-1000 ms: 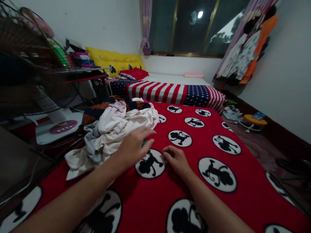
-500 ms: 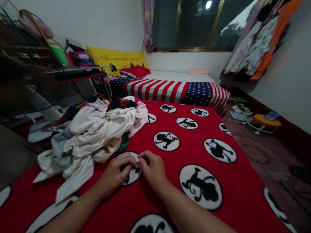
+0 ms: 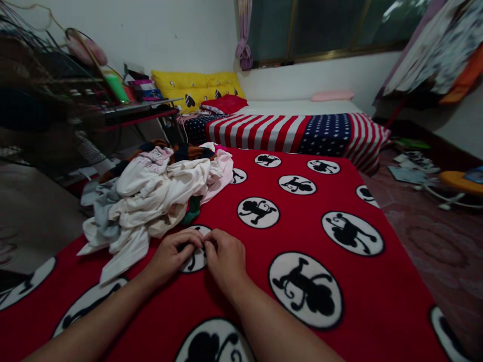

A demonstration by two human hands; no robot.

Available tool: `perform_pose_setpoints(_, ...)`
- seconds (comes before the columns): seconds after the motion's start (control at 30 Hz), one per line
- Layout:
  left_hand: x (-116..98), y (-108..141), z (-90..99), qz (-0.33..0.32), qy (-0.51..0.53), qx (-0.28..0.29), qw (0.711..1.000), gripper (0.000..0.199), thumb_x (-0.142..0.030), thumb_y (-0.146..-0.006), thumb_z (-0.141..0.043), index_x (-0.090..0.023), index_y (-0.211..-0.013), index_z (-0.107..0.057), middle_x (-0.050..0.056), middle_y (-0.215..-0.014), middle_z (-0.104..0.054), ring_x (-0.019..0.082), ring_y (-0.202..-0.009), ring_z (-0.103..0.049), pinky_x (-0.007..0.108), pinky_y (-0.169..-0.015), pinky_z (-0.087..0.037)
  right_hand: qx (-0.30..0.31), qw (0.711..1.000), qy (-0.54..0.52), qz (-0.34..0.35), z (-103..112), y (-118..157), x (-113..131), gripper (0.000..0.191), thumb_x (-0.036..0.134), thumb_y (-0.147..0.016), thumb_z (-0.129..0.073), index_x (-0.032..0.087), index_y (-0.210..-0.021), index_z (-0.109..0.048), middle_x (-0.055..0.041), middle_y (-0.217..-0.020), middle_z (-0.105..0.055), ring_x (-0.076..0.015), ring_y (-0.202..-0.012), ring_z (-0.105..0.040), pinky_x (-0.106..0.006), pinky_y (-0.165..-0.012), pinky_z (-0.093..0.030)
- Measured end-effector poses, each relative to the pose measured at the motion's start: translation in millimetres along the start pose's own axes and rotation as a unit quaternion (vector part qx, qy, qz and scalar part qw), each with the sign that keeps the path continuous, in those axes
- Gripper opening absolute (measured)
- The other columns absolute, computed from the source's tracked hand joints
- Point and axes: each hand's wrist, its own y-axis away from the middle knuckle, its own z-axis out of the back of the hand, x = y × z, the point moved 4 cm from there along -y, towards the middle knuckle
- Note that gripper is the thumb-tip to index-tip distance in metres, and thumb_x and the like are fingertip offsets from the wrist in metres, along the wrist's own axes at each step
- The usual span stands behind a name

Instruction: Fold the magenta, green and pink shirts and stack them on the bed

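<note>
My left hand (image 3: pixel 177 254) rests low over the red blanket (image 3: pixel 241 271), fingers curved and thumb bent toward their tips. Against its fingertips sits my right hand (image 3: pixel 225 256), its fingers curled in and the thumb pressed to the index finger. Whatever lies in the two pinches, if anything, is hidden or too small to name. Both hands are over a white circle with a black monkey figure. Just beyond my left hand is a heap of crumpled clothes (image 3: pixel 162 186), mostly white, with grey, pink, green and brown pieces.
A second bed with a stars-and-stripes cover (image 3: pixel 264 131) stands behind, with a yellow cushion (image 3: pixel 196 88) and a red pillow (image 3: pixel 225 103). On the left is a cluttered desk (image 3: pixel 132 109). An orange-topped stool (image 3: pixel 460 181) and hanging clothes (image 3: pixel 426 55) are at right.
The view has tilted down and swung a little, so the room's background sits further right. My hands keep nearly the same pose, fingertips together, slightly further left in view. The clothes heap is unchanged.
</note>
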Motion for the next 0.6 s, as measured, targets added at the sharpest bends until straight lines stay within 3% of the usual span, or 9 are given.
perform_pose_setpoints(0.6,0.2,-0.2,-8.4,-0.082,0.021,-0.026,0.996,0.019,-0.007,-0.075,-0.047,-0.017,-0.070,-0.061,0.003,-0.077,-0.064,0.016,-0.080,-0.061,0.028,-0.077,-0.046,-0.016,0.999,-0.001,0.033,-2.2,3.1,1.7,0.015,0.014,-0.082,-0.053,0.021,-0.083,-0.067,-0.0006,-0.079,-0.068,-0.0140,-0.073,-0.060,-0.022,-0.066,-0.037)
